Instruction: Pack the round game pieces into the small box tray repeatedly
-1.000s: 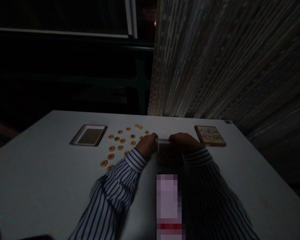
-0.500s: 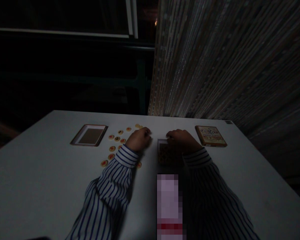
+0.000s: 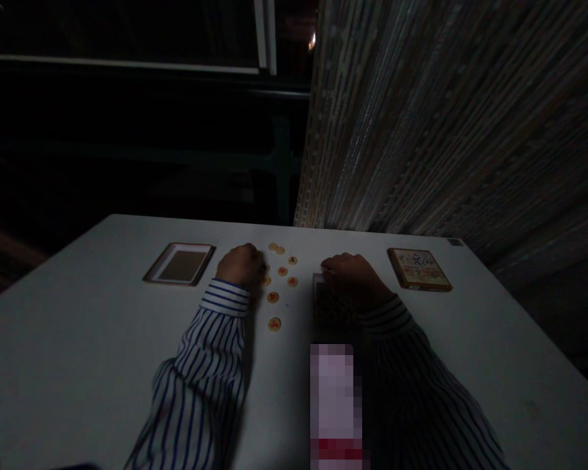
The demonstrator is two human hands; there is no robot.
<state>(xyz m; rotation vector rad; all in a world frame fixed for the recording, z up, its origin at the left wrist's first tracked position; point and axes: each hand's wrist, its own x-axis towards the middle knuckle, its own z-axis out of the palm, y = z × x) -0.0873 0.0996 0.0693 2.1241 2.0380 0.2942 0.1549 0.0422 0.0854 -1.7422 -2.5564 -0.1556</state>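
Dim light falls on a white table (image 3: 78, 339). My left hand (image 3: 242, 264) rests knuckles-up over several small round game discs (image 3: 274, 324) with red or dark marks; its fingers are curled and cover some discs. My right hand (image 3: 349, 274) lies on the far edge of a small dark patterned board (image 3: 329, 308) in front of me, fingers bent down on it. Both arms wear blue-striped white sleeves.
An open shallow box tray (image 3: 180, 264) sits left of the discs. A printed box lid (image 3: 419, 268) lies at the right. Behind the table's right rises a wall of stacked sheets (image 3: 445, 117). The left background is dark.
My left hand left the board and slid leftward over the discs, now covering those nearest the tray. My right hand stayed on the board.
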